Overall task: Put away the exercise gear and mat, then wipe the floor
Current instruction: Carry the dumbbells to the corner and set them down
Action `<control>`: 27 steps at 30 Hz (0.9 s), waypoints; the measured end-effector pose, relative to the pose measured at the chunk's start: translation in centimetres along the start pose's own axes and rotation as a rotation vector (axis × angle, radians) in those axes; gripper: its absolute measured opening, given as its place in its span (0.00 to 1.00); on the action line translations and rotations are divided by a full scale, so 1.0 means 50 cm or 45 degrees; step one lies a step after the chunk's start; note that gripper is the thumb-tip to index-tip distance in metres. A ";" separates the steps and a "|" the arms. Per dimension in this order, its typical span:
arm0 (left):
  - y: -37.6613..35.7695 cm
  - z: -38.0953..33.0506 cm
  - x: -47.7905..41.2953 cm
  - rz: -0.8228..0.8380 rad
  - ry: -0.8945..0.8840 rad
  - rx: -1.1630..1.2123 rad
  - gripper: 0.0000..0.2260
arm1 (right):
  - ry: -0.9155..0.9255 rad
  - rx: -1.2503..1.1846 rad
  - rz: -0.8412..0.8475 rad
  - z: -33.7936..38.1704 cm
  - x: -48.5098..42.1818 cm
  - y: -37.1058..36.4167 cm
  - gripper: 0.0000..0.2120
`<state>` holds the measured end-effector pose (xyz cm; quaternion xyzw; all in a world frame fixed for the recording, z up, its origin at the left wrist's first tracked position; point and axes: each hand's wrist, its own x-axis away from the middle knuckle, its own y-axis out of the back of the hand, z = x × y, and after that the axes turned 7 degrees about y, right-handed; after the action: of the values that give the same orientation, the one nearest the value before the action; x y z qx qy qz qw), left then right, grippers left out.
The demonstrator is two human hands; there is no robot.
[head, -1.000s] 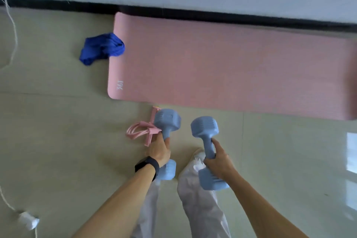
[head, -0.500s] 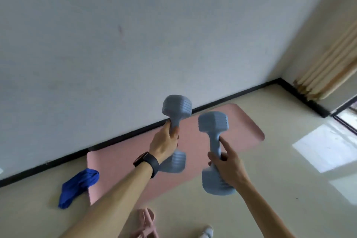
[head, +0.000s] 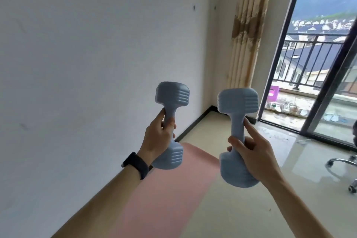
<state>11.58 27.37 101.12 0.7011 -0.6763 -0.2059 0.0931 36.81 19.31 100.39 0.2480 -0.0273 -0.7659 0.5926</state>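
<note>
My left hand (head: 157, 137) grips the handle of a light blue dumbbell (head: 172, 94), held upright in the air. My right hand (head: 253, 152) grips the handle of a second light blue dumbbell (head: 238, 100), also upright, with its index finger stretched along the handle. Below them the pink exercise mat (head: 170, 195) lies flat on the floor along the white wall. A black band sits on my left wrist.
A white wall (head: 87, 63) fills the left side. A beige curtain (head: 247, 25) hangs in the corner beside a sliding glass door (head: 324, 83) to a balcony. The chrome base of a wheeled chair (head: 345, 168) stands on the glossy floor at the right.
Both hands have lifted the dumbbells from the floor to chest height. The view has swung up and right, so the blue cloth and pink band are out of sight.
</note>
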 end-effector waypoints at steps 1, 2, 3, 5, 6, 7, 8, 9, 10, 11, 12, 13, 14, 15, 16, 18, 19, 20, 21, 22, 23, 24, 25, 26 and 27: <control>-0.034 -0.020 -0.025 0.006 -0.020 0.011 0.07 | 0.007 0.012 -0.025 -0.016 -0.024 0.035 0.31; -0.072 -0.038 -0.048 0.009 -0.029 0.032 0.08 | 0.014 0.032 -0.038 -0.035 -0.048 0.071 0.31; -0.110 -0.055 -0.071 0.011 -0.032 0.063 0.10 | 0.021 0.053 -0.050 -0.053 -0.071 0.106 0.31; -0.186 -0.084 -0.114 0.020 -0.046 0.124 0.11 | 0.022 0.079 -0.088 -0.091 -0.120 0.172 0.30; -0.224 -0.098 -0.136 0.025 -0.056 0.140 0.10 | 0.017 0.086 -0.108 -0.110 -0.146 0.203 0.30; -0.263 -0.111 -0.157 0.032 -0.057 0.149 0.10 | 0.006 0.091 -0.128 -0.130 -0.170 0.234 0.29; -0.289 -0.119 -0.169 0.040 -0.053 0.157 0.10 | -0.009 0.087 -0.141 -0.146 -0.187 0.254 0.28; -0.323 -0.129 -0.183 0.056 -0.053 0.162 0.10 | -0.032 0.069 -0.153 -0.164 -0.206 0.277 0.27; -0.360 -0.140 -0.199 0.078 -0.054 0.163 0.10 | -0.059 0.050 -0.161 -0.185 -0.225 0.302 0.27; -0.391 -0.146 -0.212 0.100 -0.046 0.159 0.11 | -0.082 0.041 -0.153 -0.206 -0.243 0.321 0.27; -0.429 -0.151 -0.227 0.123 -0.027 0.160 0.11 | -0.105 0.046 -0.141 -0.234 -0.261 0.343 0.27; -0.464 -0.153 -0.241 0.143 -0.009 0.157 0.12 | -0.123 0.050 -0.131 -0.260 -0.277 0.362 0.27; -0.498 -0.153 -0.256 0.159 0.004 0.153 0.12 | -0.132 0.050 -0.124 -0.286 -0.292 0.377 0.27; -0.529 -0.150 -0.273 0.171 0.013 0.151 0.11 | -0.140 0.048 -0.121 -0.312 -0.305 0.389 0.27; -0.558 -0.146 -0.293 0.186 0.015 0.148 0.11 | -0.154 0.038 -0.126 -0.338 -0.319 0.397 0.27; -0.613 -0.138 -0.335 0.223 0.016 0.147 0.09 | -0.193 0.033 -0.133 -0.390 -0.350 0.411 0.26; -0.641 -0.132 -0.358 0.242 0.018 0.146 0.08 | -0.216 0.038 -0.134 -0.417 -0.369 0.416 0.27; -0.669 -0.123 -0.383 0.261 0.025 0.137 0.09 | -0.244 0.043 -0.132 -0.445 -0.391 0.421 0.27; -0.698 -0.111 -0.411 0.277 0.035 0.127 0.09 | -0.271 0.044 -0.128 -0.472 -0.414 0.424 0.27; -0.728 -0.098 -0.441 0.293 0.043 0.117 0.09 | -0.293 0.042 -0.124 -0.498 -0.439 0.426 0.27; -0.759 -0.082 -0.475 0.312 0.054 0.107 0.09 | -0.308 0.042 -0.119 -0.525 -0.468 0.426 0.27; -0.792 -0.065 -0.512 0.332 0.074 0.100 0.10 | -0.323 0.045 -0.116 -0.552 -0.498 0.427 0.27; -0.825 -0.048 -0.549 0.349 0.098 0.101 0.10 | -0.340 0.049 -0.117 -0.580 -0.531 0.426 0.27; -0.858 -0.034 -0.590 0.366 0.116 0.106 0.11 | -0.360 0.050 -0.121 -0.608 -0.567 0.424 0.28; -0.888 -0.020 -0.631 0.387 0.132 0.108 0.11 | -0.384 0.052 -0.124 -0.635 -0.605 0.422 0.28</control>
<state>52.40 61.37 88.98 0.6038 -0.7768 -0.1242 0.1285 74.02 48.93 90.18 0.1434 -0.1195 -0.8215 0.5387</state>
